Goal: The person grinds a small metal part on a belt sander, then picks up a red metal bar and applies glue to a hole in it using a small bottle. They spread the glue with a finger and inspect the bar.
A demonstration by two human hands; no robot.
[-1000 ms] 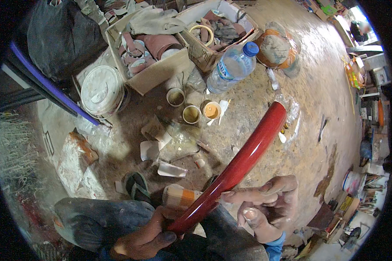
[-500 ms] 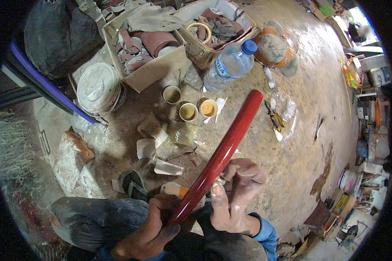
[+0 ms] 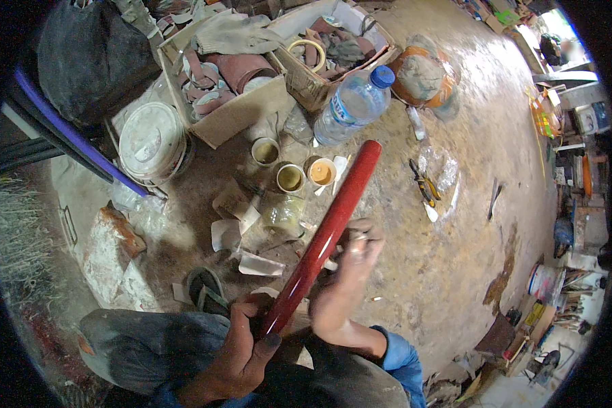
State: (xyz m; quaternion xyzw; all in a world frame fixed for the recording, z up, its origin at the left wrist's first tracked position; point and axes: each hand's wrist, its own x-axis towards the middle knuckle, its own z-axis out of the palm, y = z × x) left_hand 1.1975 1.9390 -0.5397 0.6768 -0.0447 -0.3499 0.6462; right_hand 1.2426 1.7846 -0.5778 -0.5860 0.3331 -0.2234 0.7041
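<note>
A glossy red speckled tube (image 3: 324, 239) slants up and away from my lap, its far end free. My left hand (image 3: 241, 350) is closed round its near end, thumb along the side. Just right of the tube's middle is my right hand (image 3: 340, 285), its fingers curled and partly blurred. Something small and pale shows by those fingers, too smeared to name. Beyond the tube stand paper cups, one with orange-tan paste (image 3: 321, 172), another with olive liquid (image 3: 290, 178), and a third cup (image 3: 265, 151) behind them.
A water bottle (image 3: 353, 105) with a blue cap stands beyond the cups. Cardboard boxes (image 3: 241, 112) of sandpaper scraps and a lidded white bucket (image 3: 153, 139) are at the far left. Pliers (image 3: 425, 185) lie to the right. Paper scraps (image 3: 261, 264) litter the floor near my sandal (image 3: 207, 289).
The tube's far end has swung a little left. My right hand has moved left and slightly up along the tube, its fingers turned more away. My left hand keeps its hold.
</note>
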